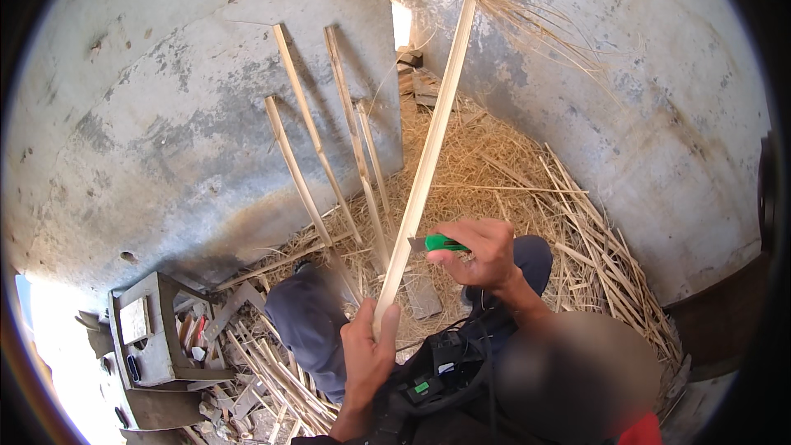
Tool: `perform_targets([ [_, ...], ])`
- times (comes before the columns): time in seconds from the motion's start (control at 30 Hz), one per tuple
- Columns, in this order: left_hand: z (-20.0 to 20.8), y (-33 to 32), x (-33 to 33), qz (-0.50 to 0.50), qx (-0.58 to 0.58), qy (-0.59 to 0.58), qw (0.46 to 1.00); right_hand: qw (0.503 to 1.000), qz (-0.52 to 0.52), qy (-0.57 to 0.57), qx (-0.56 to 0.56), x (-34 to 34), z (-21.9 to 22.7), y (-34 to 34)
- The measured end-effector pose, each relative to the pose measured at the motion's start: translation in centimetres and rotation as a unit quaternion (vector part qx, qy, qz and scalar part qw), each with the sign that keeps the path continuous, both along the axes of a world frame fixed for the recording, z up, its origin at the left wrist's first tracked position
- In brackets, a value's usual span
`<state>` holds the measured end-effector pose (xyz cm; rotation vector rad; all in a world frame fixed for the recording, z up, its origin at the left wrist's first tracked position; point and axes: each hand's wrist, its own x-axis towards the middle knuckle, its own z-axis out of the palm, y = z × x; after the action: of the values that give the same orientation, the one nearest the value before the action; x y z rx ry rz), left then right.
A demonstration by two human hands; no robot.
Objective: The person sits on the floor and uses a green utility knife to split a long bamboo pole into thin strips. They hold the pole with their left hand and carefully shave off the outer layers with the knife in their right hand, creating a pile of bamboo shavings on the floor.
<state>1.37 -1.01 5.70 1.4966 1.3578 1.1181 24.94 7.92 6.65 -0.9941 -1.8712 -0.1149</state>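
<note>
A long pale bamboo strip [432,140] slants up and away from me, with curled thin fibres fanning out near its far end. My left hand [368,346] is closed around its near end, thumb lying along it. In my right hand [488,254] is a green-handled utility knife [445,242], gripped with the fingers wrapped about the handle. Its blade points left and meets the right edge of the strip, or sits just beside it; I cannot tell which. Both hands are above my bent legs.
Several bamboo strips [357,128] lean against the left wall [181,115]. Shavings [470,165] cover the floor, with a pile of thin sticks [606,255] along the right wall. A grey wooden stand [156,354] holding odds and ends is at lower left, near more cut strips [276,379].
</note>
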Motion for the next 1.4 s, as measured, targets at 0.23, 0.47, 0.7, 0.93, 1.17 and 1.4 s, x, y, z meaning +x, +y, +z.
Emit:
perform_targets([
  [0.23,-0.5,-0.3,-0.1,0.006,-0.003,0.018,1.0,0.999,-0.015,-0.033,-0.007,0.4,0.2,0.1],
  [0.47,-1.2,-1.0,-0.5,0.005,-0.024,0.045,0.999,0.998,-0.06,0.023,-0.013,1.3,-0.4,1.2],
  [0.7,-3.4,-3.5,-1.3,-0.024,-0.065,0.09,0.994,0.973,-0.164,0.148,-0.068,7.7,0.0,6.2],
  [0.93,-3.2,-1.7,-1.4,-0.012,-0.05,0.049,0.997,0.923,0.072,0.281,-0.251,2.8,-1.2,2.3],
  [1.17,-3.9,-0.9,-1.1,-0.052,-0.065,-0.007,0.996,0.845,0.164,0.394,-0.322,-0.5,-2.1,1.4],
  [1.4,-2.9,-0.5,-2.1,-0.13,-0.187,-0.11,0.967,0.85,0.103,0.425,-0.293,0.9,-0.5,2.6],
])
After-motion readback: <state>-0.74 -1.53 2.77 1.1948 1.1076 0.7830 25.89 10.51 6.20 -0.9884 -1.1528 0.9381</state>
